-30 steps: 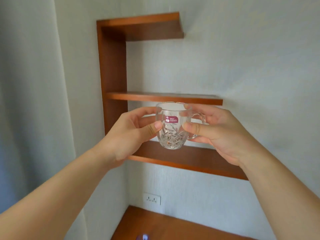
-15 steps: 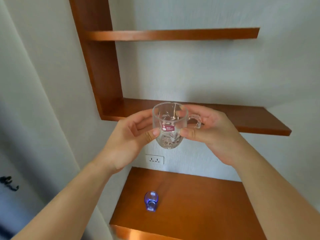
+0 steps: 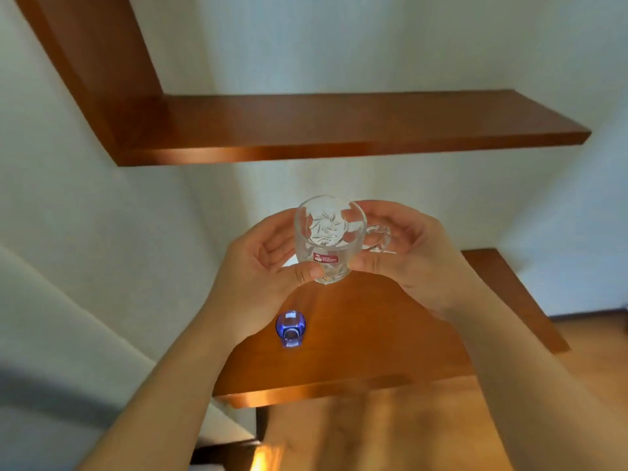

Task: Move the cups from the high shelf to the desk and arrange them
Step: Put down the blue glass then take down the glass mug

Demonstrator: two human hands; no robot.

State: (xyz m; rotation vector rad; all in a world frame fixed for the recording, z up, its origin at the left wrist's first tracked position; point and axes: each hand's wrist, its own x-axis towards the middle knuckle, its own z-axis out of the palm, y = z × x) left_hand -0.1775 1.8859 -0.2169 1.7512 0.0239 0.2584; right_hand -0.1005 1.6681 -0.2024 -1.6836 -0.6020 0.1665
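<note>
Held clear cut-glass mug point(image 3: 328, 239) upright at frame centre, both hands point(image 3: 268, 266) point(image 3: 407, 253) clasped around it, for steadiness above brown wooden bench point(image 3: 373, 341) near small blue glass cup point(image 3: 290, 328).

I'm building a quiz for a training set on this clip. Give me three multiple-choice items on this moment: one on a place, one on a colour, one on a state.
1. Where is the blue cup?
A. On the desk
B. On the shelf above
C. In the left hand

2. What colour is the label on the clear glass mug?
A. Green
B. Red
C. Black

3. How is the clear glass mug held?
A. By one hand only
B. Resting on the desk
C. Between both hands, in the air

Answers:
1. A: the blue cup stands on the desk, near its left side, below the hands.
2. B: a small red label with white print sits on the mug's side facing the camera.
3. C: the left hand grips the body and the right hand is at the handle side, with the mug above the desk and below the shelf.
</note>
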